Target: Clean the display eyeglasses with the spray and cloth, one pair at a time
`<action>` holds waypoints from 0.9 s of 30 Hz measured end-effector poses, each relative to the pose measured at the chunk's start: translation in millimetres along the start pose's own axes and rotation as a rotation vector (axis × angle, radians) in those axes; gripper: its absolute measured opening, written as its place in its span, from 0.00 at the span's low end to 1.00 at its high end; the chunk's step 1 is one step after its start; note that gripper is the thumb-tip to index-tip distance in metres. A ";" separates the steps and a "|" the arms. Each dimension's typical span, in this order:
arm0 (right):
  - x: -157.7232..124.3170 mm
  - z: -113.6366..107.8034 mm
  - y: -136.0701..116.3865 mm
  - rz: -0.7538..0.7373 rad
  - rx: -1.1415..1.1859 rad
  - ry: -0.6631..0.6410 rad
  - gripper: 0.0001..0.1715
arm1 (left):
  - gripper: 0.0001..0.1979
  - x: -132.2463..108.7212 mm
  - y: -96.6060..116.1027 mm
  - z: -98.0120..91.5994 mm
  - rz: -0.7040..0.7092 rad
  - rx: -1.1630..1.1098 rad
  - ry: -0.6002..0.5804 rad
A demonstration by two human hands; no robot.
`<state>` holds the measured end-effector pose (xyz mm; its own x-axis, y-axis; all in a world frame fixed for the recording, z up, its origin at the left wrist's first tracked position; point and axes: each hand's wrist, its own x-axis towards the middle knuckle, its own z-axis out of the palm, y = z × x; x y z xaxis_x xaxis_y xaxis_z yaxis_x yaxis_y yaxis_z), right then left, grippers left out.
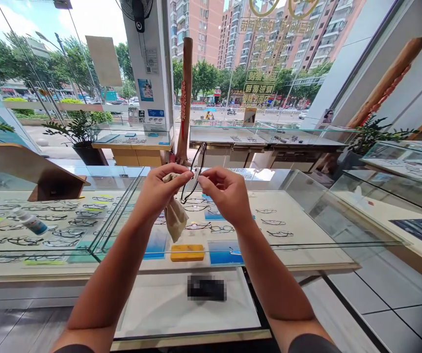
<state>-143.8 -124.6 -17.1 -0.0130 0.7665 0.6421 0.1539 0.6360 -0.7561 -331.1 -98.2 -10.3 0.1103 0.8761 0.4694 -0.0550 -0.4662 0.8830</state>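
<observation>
A pair of dark-framed eyeglasses [203, 151] is held up on edge above the glass counter, between my two hands. My left hand [161, 189] is closed, its thumb and forefinger pinched at the glasses. A pale beige cloth [176, 221] is bunched in that same hand and hangs below it. My right hand [227, 191] is closed from the other side, thumb and forefinger on the frame near its middle. Exactly which parts the fingertips grip is too small to tell.
Beneath my hands stands a glass display counter [292, 247] with rows of eyeglasses and a yellow case [187, 252]. A white spray bottle [29, 221] is at left, near a wooden stand [54, 189]. A blurred-out black object [206, 288] lies on the lower white surface.
</observation>
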 end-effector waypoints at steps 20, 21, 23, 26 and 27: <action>-0.3 -20.4 -1.2 -0.235 -0.567 0.326 0.11 | 0.16 -10.4 24.8 -24.2 0.213 0.439 -0.130; 0.4 -21.1 -0.3 -0.245 -0.604 0.366 0.12 | 0.16 -10.4 25.8 -26.1 0.212 0.458 -0.145; 1.6 -21.4 0.6 -0.265 -0.620 0.419 0.12 | 0.17 -10.1 26.4 -28.8 0.203 0.485 -0.177; 2.0 -19.7 -0.3 -0.288 -0.548 0.439 0.10 | 0.18 -9.5 25.2 -29.7 0.197 0.505 -0.203; 1.5 -18.4 -0.7 -0.294 -0.522 0.428 0.10 | 0.18 -9.4 24.5 -29.2 0.198 0.502 -0.204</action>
<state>-125.7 -125.6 -13.3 0.2444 0.4006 0.8831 0.6550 0.6033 -0.4550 -362.5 -114.3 7.0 0.3380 0.7476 0.5716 0.3784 -0.6641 0.6448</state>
